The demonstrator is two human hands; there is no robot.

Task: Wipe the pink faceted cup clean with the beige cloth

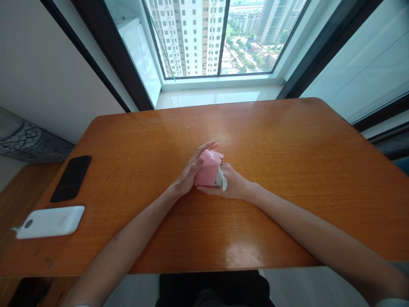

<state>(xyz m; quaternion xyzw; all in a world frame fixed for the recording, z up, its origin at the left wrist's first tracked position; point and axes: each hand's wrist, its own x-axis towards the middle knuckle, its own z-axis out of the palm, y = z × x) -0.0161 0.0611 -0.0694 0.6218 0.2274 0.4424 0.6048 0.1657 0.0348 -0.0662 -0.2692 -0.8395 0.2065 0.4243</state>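
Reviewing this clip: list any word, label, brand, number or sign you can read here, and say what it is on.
No text can be read.
White power bank: a faint grey mark on top, too blurred to read.
Black phone: screen dark, nothing showing.
Pink folded paper, held between left hand and right hand: no print visible.
Wooden table: no label.

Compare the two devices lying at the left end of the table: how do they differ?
The black phone is dark, thin and glossy; the white device is pale and looks thicker. The black phone lies farther from the person, angled steeply; the white device lies nearer the table edge, almost crosswise. Both lie flat, apart from both hands.
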